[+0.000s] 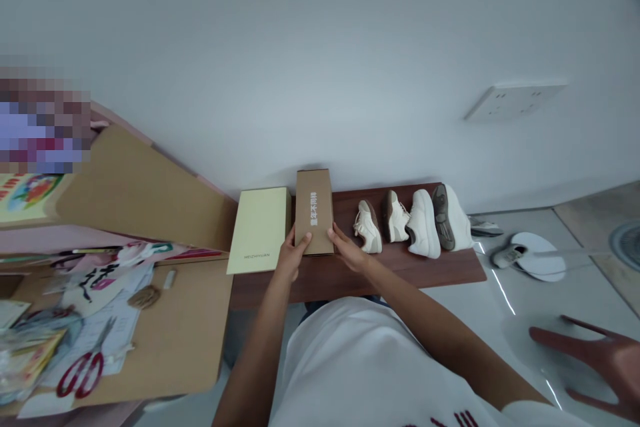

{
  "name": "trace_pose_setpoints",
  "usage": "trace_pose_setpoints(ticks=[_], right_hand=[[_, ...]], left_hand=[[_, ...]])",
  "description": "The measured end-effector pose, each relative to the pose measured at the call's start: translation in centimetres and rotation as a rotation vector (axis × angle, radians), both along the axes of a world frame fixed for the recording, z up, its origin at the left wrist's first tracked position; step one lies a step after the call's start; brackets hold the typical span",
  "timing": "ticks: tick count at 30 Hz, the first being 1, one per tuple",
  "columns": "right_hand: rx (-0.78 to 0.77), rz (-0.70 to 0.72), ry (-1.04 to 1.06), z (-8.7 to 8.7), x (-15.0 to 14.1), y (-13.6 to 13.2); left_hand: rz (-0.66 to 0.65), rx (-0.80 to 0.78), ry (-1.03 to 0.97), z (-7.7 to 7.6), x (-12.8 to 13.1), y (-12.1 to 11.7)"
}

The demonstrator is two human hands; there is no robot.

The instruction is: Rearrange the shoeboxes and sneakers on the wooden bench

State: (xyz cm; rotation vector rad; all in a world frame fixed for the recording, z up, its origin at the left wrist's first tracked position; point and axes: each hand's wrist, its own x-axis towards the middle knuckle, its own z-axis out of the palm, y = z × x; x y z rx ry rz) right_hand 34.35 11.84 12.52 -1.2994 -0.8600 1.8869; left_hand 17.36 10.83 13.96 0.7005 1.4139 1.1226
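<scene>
A brown cardboard shoe box (314, 210) with white lettering lies on a dark wooden bench (440, 265) by the wall. My left hand (291, 255) grips its near left corner, fingers curled on the lid. My right hand (349, 250) holds its near right edge. A pale yellow box (259, 229) lies flush against the brown box on the left. To the right on the bench stand two cream and brown sneakers (381, 221) and two white sneakers (439, 220), one turned sole up.
A desk (173, 333) at left carries papers, red-handled scissors (83, 370) and books. A large cardboard sheet (145, 197) leans behind it. A wall socket (515, 101) is at right. A white fan base (537, 257) stands on the tiled floor. Another person's hand (603, 360) shows at lower right.
</scene>
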Motion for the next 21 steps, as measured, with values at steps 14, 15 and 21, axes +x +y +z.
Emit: trace_pose_setpoints(ticks=[14, 15, 21], right_hand=[[-0.114, 0.016, 0.023, -1.1, -0.6, -0.9], [-0.119, 0.014, 0.014, -1.2, -0.6, -1.0], [-0.130, 0.016, 0.003, -1.9, -0.3, -1.2]], left_hand=[[0.011, -0.020, -0.002, -2.7, -0.3, -1.3], [0.011, -0.021, -0.005, -2.8, -0.2, -1.4], [0.031, -0.059, 0.001, -3.5, 0.5, -1.7]])
